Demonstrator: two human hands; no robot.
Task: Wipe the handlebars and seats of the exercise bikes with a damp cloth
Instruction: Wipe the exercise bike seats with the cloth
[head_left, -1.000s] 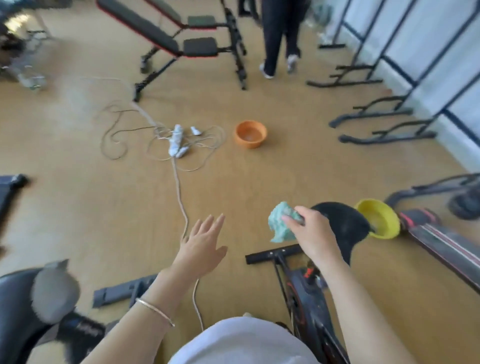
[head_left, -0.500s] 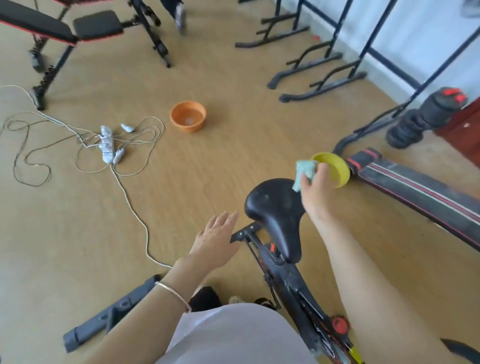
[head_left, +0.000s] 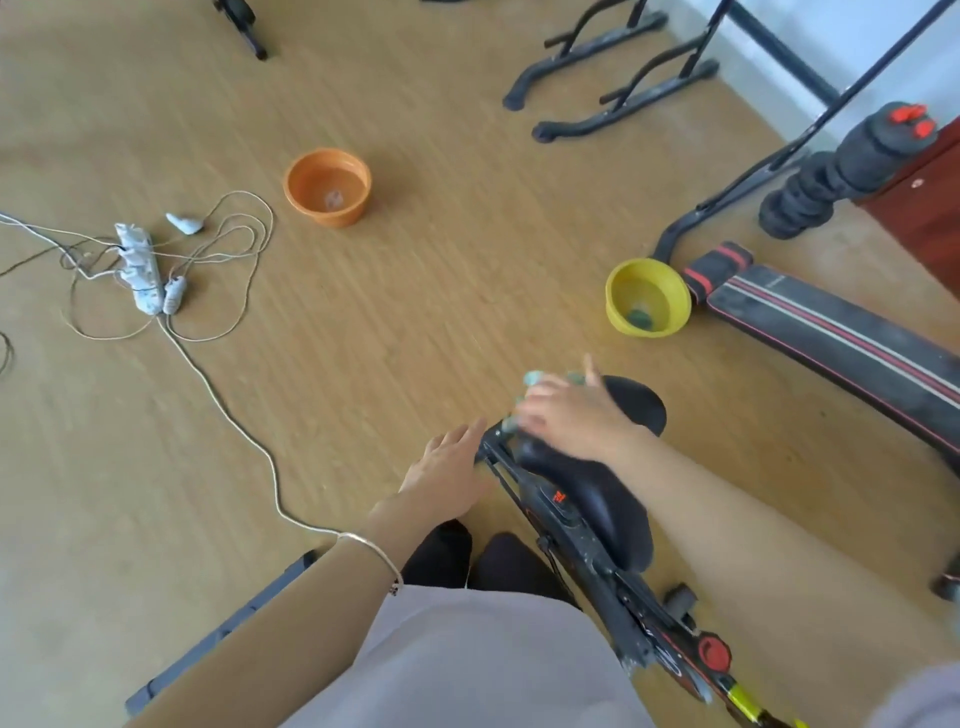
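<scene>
**SEAT WIPE IN PROGRESS, HANDLEBARS STILL TO DO**

The wooden floor (head_left: 389, 338) is strewn with gym gear. One exercise bike (head_left: 639, 618) is stood at the floor's near edge, with only its frame and seat in view. A black bench (head_left: 831, 338) with red stripes is laid along the right edge. The seat (head_left: 618, 519) is black, with its nose turned toward the wearer and its wide end away.

A yellow bowl (head_left: 647, 296) is set on the floor between seat and bench. Something small and dark green lies in it, too small to identify. An orange bowl (head_left: 327, 187) is placed well apart, toward the middle of the floor, and what looks like water is held in it. A power strip (head_left: 137, 265) with tangled cords is left near the left edge.

The right hand (head_left: 576, 415) is laid over the seat's wide end, and the cloth (head_left: 535, 378) is pressed to the seat under its fingers. The hand is smeared by blur, so fingers curled round the cloth or lying flat cannot be told. The left hand (head_left: 447, 467) is spread with straight fingers, and nothing is held. Its fingertips are just beside the end of a black bar (head_left: 491, 447) by the seat, and contact cannot be told. The cloth is pale teal and bunched, and is seen only past the fingertips.

Progress, as judged:
- This seat is counted as part-wiped at best.
- The handlebars are out of view and are counted as left.
- No second bike is seen, though several are named in the task, so more work is expected.
</scene>
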